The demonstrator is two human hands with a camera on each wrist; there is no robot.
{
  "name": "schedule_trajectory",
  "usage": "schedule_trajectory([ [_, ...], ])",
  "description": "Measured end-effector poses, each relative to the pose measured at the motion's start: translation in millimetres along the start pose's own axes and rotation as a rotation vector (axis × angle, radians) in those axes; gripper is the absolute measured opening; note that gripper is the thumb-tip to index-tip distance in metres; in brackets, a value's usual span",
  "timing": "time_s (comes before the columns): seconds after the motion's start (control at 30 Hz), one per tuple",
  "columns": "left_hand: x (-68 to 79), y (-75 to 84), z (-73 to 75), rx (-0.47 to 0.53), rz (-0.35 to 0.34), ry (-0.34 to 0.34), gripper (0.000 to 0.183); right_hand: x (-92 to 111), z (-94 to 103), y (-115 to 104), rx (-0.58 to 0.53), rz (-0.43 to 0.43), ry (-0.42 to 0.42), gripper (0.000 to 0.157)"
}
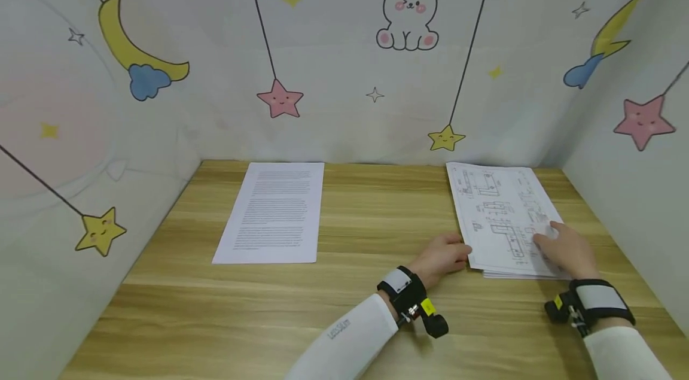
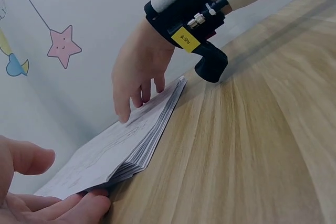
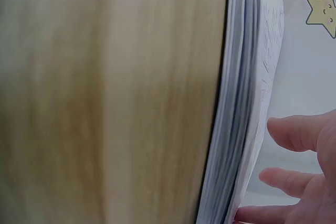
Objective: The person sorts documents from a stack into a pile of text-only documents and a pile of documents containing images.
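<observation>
A stack of printed sheets with line drawings (image 1: 497, 212) lies on the wooden table (image 1: 355, 308) at the right. My left hand (image 1: 457, 254) touches the stack's near left corner; in the left wrist view its fingers (image 2: 79, 203) lie against the stack's (image 2: 131, 140) edge and the thumb stays off the paper. My right hand (image 1: 546, 236) rests on top of the stack, its fingertips (image 2: 131, 103) pressing the top sheet. The right wrist view shows the stack's side (image 3: 239, 103) and the relaxed right fingers (image 3: 294, 135). Neither hand grips anything.
A separate pile of sheets printed with text (image 1: 274, 212) lies at the table's left middle. Cloth walls with stars, moons and a rabbit (image 1: 407, 6) close in the table at the back and both sides.
</observation>
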State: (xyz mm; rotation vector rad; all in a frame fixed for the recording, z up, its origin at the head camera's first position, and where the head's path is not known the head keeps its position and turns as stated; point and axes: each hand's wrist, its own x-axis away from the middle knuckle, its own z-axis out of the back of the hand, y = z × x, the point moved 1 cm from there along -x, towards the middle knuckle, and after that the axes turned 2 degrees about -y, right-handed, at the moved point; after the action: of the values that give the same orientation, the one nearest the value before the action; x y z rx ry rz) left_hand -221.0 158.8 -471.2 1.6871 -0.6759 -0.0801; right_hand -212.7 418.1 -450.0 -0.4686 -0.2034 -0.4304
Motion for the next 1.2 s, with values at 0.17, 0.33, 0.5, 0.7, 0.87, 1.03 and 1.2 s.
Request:
schedule_trajectory([
  [0.17,-2.6,-2.9,1.2,-0.014,-0.012,-0.005,0.035,2,-4.0,-1,0.033,0.001,0.006,0.069],
  [0.33,-5.0,-4.0,1.3,-0.014,-0.037,-0.028,0.036,6,-2.4,-5,0.066,0.016,0.010,0.067],
  [0.5,-7.1,-2.2,-0.8,-0.009,-0.029,-0.017,0.036,9,-0.5,-9,0.099,0.061,-0.004,0.065],
  [0.7,-9.1,1.9,1.1,0.018,-0.036,-0.016,0.038,11,-6.7,-17,0.080,0.109,0.021,0.064],
  [0.87,-13.9,2.9,6.0,0.007,-0.053,-0.009,0.045,13,-15.9,-28,0.036,0.118,0.040,0.062],
  [1.03,-17.2,1.6,9.7,0.046,-0.041,-0.011,0.061,20,-18.9,-36,-0.009,0.131,0.071,0.059],
  [1.2,-16.5,1.2,10.7,0.055,-0.057,-0.026,0.065,20,-15.5,-33,-0.162,0.069,0.083,0.058],
])
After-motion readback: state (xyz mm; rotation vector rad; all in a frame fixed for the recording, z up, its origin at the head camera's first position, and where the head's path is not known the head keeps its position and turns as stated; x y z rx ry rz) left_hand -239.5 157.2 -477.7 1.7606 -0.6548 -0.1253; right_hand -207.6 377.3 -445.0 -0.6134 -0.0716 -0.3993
